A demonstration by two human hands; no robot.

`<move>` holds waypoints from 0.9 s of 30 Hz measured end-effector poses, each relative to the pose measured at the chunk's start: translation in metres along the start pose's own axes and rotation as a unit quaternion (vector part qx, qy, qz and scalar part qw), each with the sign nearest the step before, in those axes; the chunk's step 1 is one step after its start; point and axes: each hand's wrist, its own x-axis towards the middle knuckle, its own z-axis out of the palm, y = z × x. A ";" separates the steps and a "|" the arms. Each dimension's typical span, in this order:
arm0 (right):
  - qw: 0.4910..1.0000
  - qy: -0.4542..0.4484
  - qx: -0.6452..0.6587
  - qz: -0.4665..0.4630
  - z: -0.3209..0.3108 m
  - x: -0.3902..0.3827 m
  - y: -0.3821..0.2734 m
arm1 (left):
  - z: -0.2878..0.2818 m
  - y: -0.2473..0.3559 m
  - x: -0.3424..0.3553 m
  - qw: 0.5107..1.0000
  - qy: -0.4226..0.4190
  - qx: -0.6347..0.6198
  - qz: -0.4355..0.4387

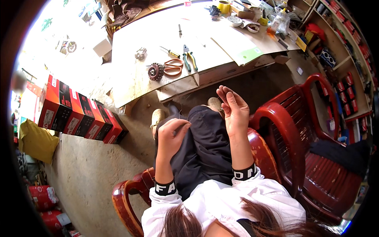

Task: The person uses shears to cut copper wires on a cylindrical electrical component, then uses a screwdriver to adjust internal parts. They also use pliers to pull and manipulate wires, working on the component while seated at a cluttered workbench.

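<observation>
I sit with my left hand (171,134) over my left thigh, its fingers curled together in a pinch. A very fine strand seems to rise from the fingertips, too small to name. My right hand (235,108) is raised over my right leg, palm turned inward, fingers bent close to the thumb; anything between them is too small to see. Beyond both hands, the pale worktable (138,94) holds a toothed round part (156,72), orange-handled scissors (173,67), pliers (188,58), a screwdriver (169,51) and a small clear wrapped item (141,53).
Stacked red-and-black boxes (77,114) and a yellow sack (37,140) are on my left. A red wooden chair (323,181) with dark cloth stands close on my right, beside shelves (343,63). Cluttered containers (235,21) line the table's back right, near a green sheet (248,53).
</observation>
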 end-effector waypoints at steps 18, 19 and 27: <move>0.952 -0.299 0.029 0.052 0.023 -0.045 -0.028 | 0.011 0.048 0.042 0.987 -0.032 -0.154 0.026; 0.952 -0.295 0.042 0.064 0.022 -0.045 -0.028 | 0.011 0.046 0.039 0.983 -0.039 -0.181 -0.007; 0.915 -0.298 0.203 0.183 0.018 -0.038 -0.022 | 0.020 0.038 0.033 0.970 -0.015 -0.243 -0.029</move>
